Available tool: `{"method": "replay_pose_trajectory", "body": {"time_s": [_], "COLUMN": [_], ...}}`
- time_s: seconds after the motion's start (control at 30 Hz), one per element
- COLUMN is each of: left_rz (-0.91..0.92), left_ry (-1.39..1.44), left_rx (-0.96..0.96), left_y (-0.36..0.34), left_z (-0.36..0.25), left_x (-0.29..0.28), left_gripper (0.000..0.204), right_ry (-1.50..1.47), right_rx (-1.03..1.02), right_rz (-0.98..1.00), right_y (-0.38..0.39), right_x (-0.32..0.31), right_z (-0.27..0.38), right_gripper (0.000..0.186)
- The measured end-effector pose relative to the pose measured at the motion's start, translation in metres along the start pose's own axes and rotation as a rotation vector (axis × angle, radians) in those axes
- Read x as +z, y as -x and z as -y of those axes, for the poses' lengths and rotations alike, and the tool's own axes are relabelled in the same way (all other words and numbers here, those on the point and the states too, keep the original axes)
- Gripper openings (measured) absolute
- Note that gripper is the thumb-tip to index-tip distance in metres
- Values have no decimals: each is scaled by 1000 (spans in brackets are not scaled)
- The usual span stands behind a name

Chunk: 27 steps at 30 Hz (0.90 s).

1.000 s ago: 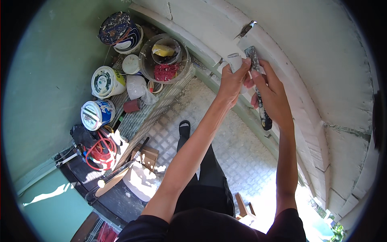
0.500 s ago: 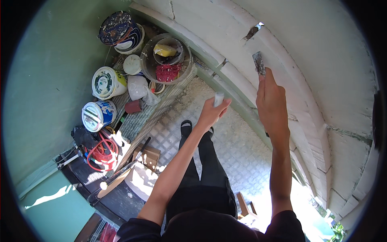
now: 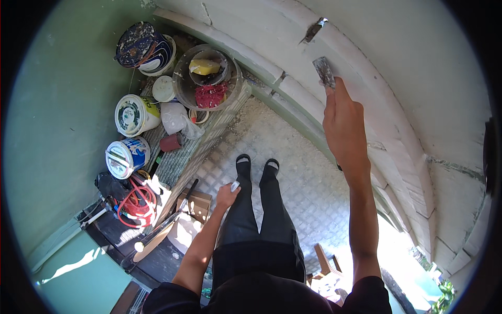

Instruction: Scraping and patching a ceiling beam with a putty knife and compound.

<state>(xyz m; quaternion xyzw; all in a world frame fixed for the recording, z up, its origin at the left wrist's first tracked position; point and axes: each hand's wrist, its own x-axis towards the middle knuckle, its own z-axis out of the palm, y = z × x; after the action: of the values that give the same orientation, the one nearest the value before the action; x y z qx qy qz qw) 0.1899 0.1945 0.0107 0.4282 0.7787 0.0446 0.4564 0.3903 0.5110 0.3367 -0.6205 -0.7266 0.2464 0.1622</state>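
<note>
My right hand point(image 3: 344, 123) is closed round a putty knife point(image 3: 323, 70). Its smeared metal blade points up and away, at the white-coated wall point(image 3: 361, 78); I cannot tell whether it touches. Low at my left thigh, my left hand point(image 3: 227, 195) is closed on a small whitish stick-like thing point(image 3: 235, 186). Only one end of that shows, so its kind is unclear. Beyond the blade, a dark gap point(image 3: 312, 31) breaks the ledge of the wall.
On a ribbed bench point(image 3: 180, 152) at the left stand several paint buckets point(image 3: 137, 115) and a clear tub point(image 3: 234, 99) with a yellow sponge point(image 3: 204, 66) and a red cloth point(image 3: 210, 96). A coiled red hose point(image 3: 137, 201) lies nearer. My sandalled feet stand on the dusty tiled floor point(image 3: 298, 157).
My left hand has dropped from in front of the wall down to beside my left leg, still holding the whitish thing. The putty knife in my right hand appears slightly farther left and up.
</note>
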Motion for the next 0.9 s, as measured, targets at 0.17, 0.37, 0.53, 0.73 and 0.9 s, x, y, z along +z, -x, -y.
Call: {"method": "replay_pose_trajectory", "body": {"time_s": [0.17,0.37,0.53,0.73,0.9], "left_rz": [13,-90,104,-50,123], "left_ry": [-100,165,87,53,-32], "left_rx": [-152,-391,-341,-196,-191], "left_y": [23,80,65,47,37], "left_z": [54,72,83,61,44], "left_x": [15,30,22,24,14], "left_gripper": [37,39,41,42,45], "right_ry": [-23,-116,-41,-37,-5], "right_rx": [-65,6,-18,27,-43], "right_rz": [-52,-3,10,9,-22], "right_y": [-18,3,5,7,-1], "right_x": [14,-2,-16,-12,-11], "right_z": [3,6,9,16,2], "right_gripper": [21,17,18,19,19]}}
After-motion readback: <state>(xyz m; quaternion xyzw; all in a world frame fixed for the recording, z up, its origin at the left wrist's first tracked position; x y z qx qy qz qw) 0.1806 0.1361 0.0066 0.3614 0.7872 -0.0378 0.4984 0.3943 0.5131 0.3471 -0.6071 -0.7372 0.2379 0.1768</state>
